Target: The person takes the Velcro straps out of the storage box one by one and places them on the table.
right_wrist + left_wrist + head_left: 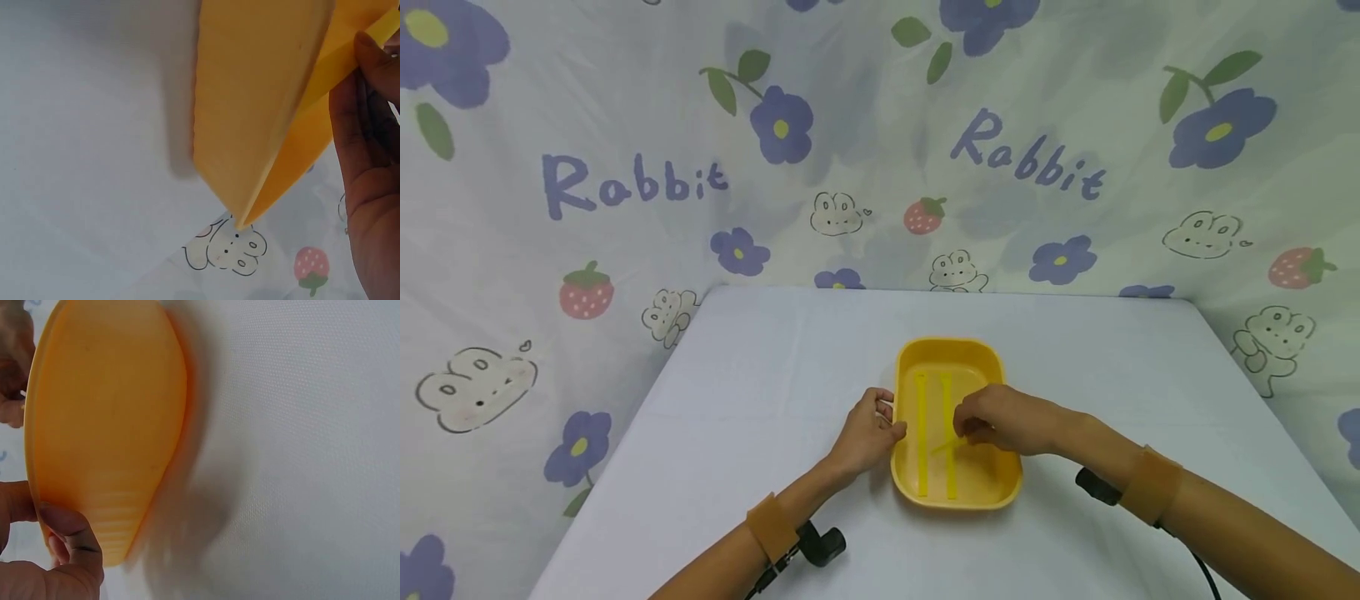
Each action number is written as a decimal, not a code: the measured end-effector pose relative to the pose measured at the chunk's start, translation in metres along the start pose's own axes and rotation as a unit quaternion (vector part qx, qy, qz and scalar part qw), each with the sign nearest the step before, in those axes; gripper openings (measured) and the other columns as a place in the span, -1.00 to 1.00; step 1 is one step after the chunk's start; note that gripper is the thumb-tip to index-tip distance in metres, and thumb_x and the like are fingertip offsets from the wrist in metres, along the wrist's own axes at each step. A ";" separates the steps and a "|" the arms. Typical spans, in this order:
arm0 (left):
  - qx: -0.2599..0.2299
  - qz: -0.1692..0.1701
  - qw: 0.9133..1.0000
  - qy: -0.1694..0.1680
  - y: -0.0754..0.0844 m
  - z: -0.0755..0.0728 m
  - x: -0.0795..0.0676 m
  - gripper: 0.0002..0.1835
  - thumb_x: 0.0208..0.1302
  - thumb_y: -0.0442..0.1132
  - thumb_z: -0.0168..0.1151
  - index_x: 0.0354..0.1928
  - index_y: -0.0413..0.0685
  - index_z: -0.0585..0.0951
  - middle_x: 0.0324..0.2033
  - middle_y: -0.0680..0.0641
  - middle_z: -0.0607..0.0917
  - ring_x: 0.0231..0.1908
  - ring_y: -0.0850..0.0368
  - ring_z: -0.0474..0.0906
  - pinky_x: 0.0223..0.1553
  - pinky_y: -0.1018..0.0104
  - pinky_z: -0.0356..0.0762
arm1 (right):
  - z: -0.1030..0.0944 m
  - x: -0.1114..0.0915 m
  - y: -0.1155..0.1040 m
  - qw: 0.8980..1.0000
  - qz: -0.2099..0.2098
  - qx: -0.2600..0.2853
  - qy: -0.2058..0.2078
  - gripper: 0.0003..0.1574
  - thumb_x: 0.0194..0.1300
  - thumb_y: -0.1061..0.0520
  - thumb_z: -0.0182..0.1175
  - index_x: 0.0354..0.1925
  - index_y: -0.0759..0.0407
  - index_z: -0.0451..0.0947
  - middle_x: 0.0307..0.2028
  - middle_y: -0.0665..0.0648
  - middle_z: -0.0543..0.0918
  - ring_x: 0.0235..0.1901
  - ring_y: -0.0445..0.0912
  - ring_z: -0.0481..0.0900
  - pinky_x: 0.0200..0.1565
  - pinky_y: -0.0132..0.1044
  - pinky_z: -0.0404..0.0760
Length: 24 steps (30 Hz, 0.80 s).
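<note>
My left hand point(868, 433) grips the rim of the yellow rectangular plastic tray point(992, 487) on the worktop point(760, 400). My right hand point(1000, 421) pinches a thin yellow plastic strip point(946, 447) inside it; the strip looks light and bendy, best held near its end.

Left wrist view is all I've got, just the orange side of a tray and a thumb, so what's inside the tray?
Observer: Two yellow strips lie side by side, lengthwise, in the yellow tray.
Operator: Where's the other hand?
Observer: The right hand is over the tray's middle, pinching a third yellow strip.
Operator: And my hand, which side does it hold?
Observer: The left hand grips the tray's left rim.
</note>
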<state>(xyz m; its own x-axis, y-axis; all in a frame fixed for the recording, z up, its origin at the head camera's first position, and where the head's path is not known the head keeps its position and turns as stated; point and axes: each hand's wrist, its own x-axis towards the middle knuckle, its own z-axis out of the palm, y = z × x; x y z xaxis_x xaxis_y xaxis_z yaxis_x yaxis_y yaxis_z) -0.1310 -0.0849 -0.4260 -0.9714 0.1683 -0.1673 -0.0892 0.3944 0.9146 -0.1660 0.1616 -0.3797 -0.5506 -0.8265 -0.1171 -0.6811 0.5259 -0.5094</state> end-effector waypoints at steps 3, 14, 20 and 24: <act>-0.002 -0.003 1.000 0.000 -0.001 0.000 0.000 -0.51 0.23 -0.38 0.24 0.18 -0.32 0.34 -0.18 -0.18 0.48 -0.36 0.14 0.47 -0.42 0.44 0.45 | -0.003 -0.002 -0.001 1.000 -0.001 0.013 0.013 -0.86 0.26 0.27 0.34 -0.22 0.08 0.64 -0.35 -0.17 0.62 -0.35 -0.30 0.50 -0.17 -0.46 0.61; -0.004 -0.005 1.000 -0.003 -0.002 -0.001 -0.001 -0.50 0.24 -0.37 0.24 0.19 -0.32 0.34 -0.19 -0.16 0.48 -0.36 0.14 0.48 -0.42 0.43 0.46 | -0.014 -0.009 -0.003 0.995 0.016 0.074 0.066 -0.92 0.28 0.18 0.35 -0.28 0.02 0.62 -0.36 -0.14 0.65 -0.35 -0.29 0.59 -0.19 -0.46 0.65; -0.003 -0.002 1.000 -0.003 -0.001 -0.002 -0.003 -0.50 0.24 -0.38 0.23 0.19 -0.33 0.34 -0.19 -0.16 0.49 -0.36 0.13 0.48 -0.40 0.42 0.48 | -0.018 -0.012 -0.002 0.990 0.032 0.097 0.097 -0.91 0.27 0.17 0.36 -0.28 -0.02 0.63 -0.36 -0.06 0.70 -0.38 -0.28 0.61 -0.23 -0.41 0.67; -0.002 0.000 1.000 -0.004 -0.001 -0.001 -0.002 -0.50 0.24 -0.37 0.24 0.19 -0.32 0.34 -0.19 -0.16 0.49 -0.36 0.14 0.49 -0.40 0.42 0.48 | -0.019 -0.013 -0.004 0.983 0.037 0.129 0.123 -0.93 0.28 0.15 0.35 -0.27 0.01 0.64 -0.39 -0.02 0.70 -0.41 -0.24 0.60 -0.26 -0.37 0.68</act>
<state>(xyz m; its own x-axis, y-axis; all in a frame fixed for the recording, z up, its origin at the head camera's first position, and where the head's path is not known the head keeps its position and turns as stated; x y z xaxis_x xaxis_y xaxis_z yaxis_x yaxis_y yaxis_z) -0.1289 -0.0869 -0.4258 -0.9697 0.1754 -0.1701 -0.0900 0.3910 0.9160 -0.1654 0.1740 -0.3599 -0.7164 -0.6970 0.0318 -0.5071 0.4888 -0.7098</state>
